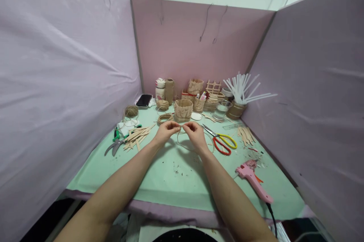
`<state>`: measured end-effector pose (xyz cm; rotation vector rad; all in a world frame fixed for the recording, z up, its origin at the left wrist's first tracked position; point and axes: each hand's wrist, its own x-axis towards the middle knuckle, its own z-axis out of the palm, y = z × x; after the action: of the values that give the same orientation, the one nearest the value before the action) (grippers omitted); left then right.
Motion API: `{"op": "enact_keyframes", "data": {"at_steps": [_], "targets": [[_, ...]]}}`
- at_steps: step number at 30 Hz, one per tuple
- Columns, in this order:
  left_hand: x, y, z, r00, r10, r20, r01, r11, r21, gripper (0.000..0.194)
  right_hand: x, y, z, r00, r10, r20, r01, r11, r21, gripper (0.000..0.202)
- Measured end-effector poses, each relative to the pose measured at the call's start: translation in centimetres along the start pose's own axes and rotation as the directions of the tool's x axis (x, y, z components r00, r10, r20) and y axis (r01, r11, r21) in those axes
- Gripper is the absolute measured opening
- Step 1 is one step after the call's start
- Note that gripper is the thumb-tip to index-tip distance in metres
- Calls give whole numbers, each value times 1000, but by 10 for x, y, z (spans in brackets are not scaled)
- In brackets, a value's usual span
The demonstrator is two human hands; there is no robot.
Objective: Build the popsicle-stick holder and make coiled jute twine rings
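Note:
Both hands are raised over the middle of the green tabletop, fingertips nearly meeting. My left hand [167,132] pinches one part of a thin twine [182,144], and my right hand [196,134] pinches it just beside. The twine hangs in a loose loop beneath and behind the fingers. Just beyond the hands stands a tan woven-looking cup [183,110], with a coil of twine [165,118] to its left. Scissors [220,139] with one red and one yellow handle lie right of my right hand, blades toward it.
At left lie wooden sticks [138,137], pruning shears [114,146] and a twine ball [131,111]. A pink glue gun [254,181] with a black cord lies front right. Behind it are wavy sticks [246,136], a water cup [222,110] and white sticks [241,87] in a pot.

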<state>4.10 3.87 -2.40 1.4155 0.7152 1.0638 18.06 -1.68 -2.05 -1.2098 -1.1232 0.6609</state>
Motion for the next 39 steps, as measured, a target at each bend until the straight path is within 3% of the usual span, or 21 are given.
{"op": "enact_keyframes", "data": {"at_steps": [5, 9, 13, 17, 22, 29, 39], "targets": [[-1, -4, 4, 999, 38, -1, -38, 999, 24, 37, -1, 4, -1, 996, -88, 16, 89, 991, -104, 19], [-3, -3, 4, 999, -15, 33, 14, 999, 52, 35, -3, 3, -3, 970, -242, -12, 230, 936, -267, 19], [-3, 1, 1, 998, -33, 48, 27, 991, 130, 32, -6, 2, -4, 917, -392, 72, 386, 830, -403, 18], [-3, 1, 0, 999, -16, 40, 9, 987, 160, 29, -7, 4, -3, 891, -430, 149, 450, 785, -426, 17], [-2, -2, 1, 1000, -3, 5, 2, 991, 136, 27, -4, 9, -2, 915, -371, 161, 404, 825, -395, 18], [0, -8, 2, 999, 47, 8, -47, 978, 204, 27, -2, 11, -2, 977, -196, 83, 212, 931, -296, 19], [-2, -11, 4, 994, 111, 23, -113, 955, 273, 28, -1, 11, -3, 990, -108, 91, 129, 955, -269, 23]]}}
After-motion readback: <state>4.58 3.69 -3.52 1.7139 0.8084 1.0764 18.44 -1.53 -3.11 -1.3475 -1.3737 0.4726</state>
